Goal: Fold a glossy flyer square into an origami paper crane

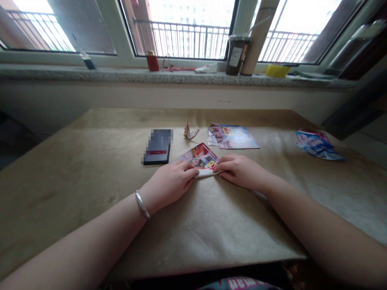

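Observation:
A colourful printed sheet of paper (pixel 200 158) lies on the tan table (pixel 90 169), folded along its near edge. My left hand (pixel 171 182), with a silver bracelet at the wrist, pinches the fold's left end. At the fold's right end my right hand (pixel 238 171) presses down with curled fingers. Both hands hold the paper against the table.
A dark phone (pixel 157 146) lies left of the paper. Behind it stand a small folded paper figure (pixel 190 132) and a stack of printed sheets (pixel 231 137). More sheets (pixel 317 145) lie far right. The windowsill (pixel 121 74) holds a red cup, a jar and a yellow object.

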Available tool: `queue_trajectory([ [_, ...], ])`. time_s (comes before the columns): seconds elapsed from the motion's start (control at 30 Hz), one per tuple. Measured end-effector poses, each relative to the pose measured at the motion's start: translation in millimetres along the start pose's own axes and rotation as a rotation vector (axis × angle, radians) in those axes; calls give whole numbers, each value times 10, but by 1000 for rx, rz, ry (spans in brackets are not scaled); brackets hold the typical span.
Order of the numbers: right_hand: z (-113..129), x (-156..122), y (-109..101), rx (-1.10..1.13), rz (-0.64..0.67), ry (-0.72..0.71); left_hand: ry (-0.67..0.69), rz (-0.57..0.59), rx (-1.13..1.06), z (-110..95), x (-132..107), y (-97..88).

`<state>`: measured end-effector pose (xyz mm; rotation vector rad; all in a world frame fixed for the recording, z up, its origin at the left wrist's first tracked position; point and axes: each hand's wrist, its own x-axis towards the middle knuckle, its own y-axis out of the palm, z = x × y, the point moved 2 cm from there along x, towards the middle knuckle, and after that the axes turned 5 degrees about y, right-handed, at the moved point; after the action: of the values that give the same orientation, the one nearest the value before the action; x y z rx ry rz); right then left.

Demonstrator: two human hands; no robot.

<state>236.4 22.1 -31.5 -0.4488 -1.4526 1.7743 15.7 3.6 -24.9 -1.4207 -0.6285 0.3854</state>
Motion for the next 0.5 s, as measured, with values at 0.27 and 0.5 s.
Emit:
queue_trajectory([
  [0.27,14,-8,-7,8,18,8,18,-3,-25,26,-6,-40],
  [0.5,0,-1,20,-4,-8,11,18,-17,1,9,-1,-32],
])
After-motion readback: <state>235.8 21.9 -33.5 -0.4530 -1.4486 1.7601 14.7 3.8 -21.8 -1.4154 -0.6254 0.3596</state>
